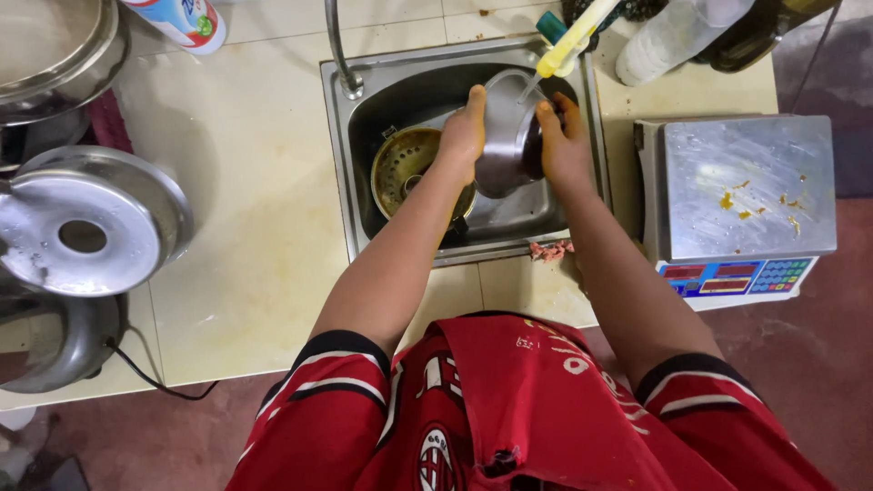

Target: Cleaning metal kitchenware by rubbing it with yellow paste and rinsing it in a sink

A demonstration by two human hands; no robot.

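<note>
Over a small steel sink (359, 195) I hold a round steel bowl (506, 136) tilted on its side. My left hand (463, 132) grips its left edge and my right hand (562, 141) presses on its right side. A yellow hose nozzle (568, 41) runs a thin stream of water onto the bowl. A brass-coloured perforated strainer (400, 164) lies in the sink, left of the bowl.
A digital weighing scale (741, 186) with food crumbs sits right of the sink. Pink scraps (550, 249) lie on the counter edge. Large steel pots and a lid with a centre hole (82, 232) stand at the left. A white bottle (182, 20) is at the back.
</note>
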